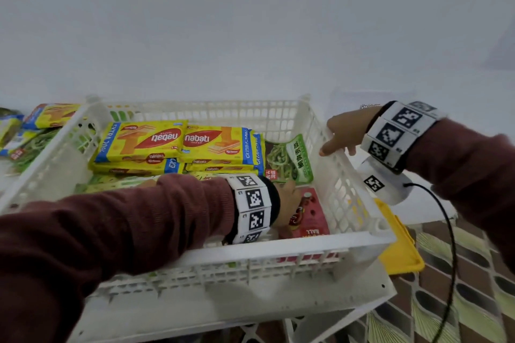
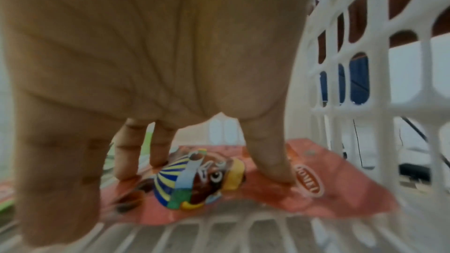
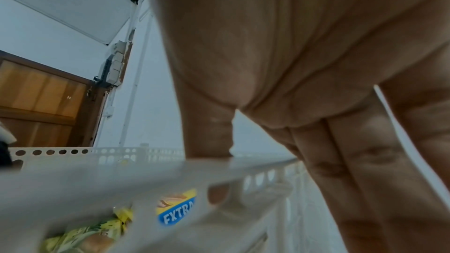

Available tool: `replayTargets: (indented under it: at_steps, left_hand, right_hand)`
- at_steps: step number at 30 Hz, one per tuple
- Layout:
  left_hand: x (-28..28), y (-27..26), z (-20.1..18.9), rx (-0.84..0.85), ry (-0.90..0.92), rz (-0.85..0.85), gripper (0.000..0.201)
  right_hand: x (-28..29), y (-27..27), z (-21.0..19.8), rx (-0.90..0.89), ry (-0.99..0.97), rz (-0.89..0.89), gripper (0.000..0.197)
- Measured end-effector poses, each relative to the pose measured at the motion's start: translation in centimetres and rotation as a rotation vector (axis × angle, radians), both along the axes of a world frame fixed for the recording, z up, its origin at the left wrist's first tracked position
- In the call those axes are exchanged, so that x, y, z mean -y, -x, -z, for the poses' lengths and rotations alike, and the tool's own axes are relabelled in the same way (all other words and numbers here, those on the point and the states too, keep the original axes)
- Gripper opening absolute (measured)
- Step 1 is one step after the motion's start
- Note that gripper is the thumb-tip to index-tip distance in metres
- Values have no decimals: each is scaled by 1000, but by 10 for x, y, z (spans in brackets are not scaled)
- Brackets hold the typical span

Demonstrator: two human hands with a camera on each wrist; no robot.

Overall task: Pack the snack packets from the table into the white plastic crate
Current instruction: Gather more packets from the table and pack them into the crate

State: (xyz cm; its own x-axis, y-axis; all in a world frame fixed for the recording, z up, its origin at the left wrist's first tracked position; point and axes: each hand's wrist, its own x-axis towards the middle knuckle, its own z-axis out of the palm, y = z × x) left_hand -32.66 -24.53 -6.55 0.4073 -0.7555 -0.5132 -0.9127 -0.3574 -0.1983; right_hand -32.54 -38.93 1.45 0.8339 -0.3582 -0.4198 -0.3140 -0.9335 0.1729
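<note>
The white plastic crate [image 1: 278, 248] sits in the middle of the table. Inside lie two stacks of yellow nabati wafer packets [image 1: 139, 142], a green packet [image 1: 289, 159] and a red snack packet [image 1: 312, 217] in the near right corner. My left hand [image 1: 287, 203] reaches into the crate, and its straight fingertips [image 2: 275, 168] press on the red packet [image 2: 268, 205] beside the crate wall [image 2: 380, 103]. My right hand [image 1: 342, 133] grips the crate's right rim [image 3: 121, 176], thumb [image 3: 209, 141] hooked inside and fingers outside.
More snack packets [image 1: 47, 115] lie on the table left of the crate. A yellow flat object [image 1: 401, 245] sticks out under the crate's right side. A black cable [image 1: 448, 245] hangs from my right wrist. Patterned floor shows beyond the table's right edge.
</note>
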Motion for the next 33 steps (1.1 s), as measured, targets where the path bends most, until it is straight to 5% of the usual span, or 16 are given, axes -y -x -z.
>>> replayTargets:
  at_steps: [10, 17, 21, 25, 29, 33]
  left_hand:
    - [3, -22, -14, -245, 149, -106, 81]
    - [-24, -52, -83, -279, 637, -231, 53]
    - [-76, -64, -135, -191, 868, -248, 50]
    - [-149, -73, -169, -118, 982, -350, 47]
    - [-237, -84, -177, -29, 975, -482, 47]
    - [-338, -101, -163, -12, 909, -659, 44]
  right_hand:
    - [1, -1, -4, -39, 30, -74, 38]
    - [-1, -10, -28, -80, 174, -134, 50]
    - [-19, -19, -67, 150, 145, -257, 73]
    - [-85, -28, -97, 391, -65, -407, 91]
    - [-196, -22, -109, 450, -187, -562, 56]
    - [-293, -43, -101, 434, -303, -652, 50]
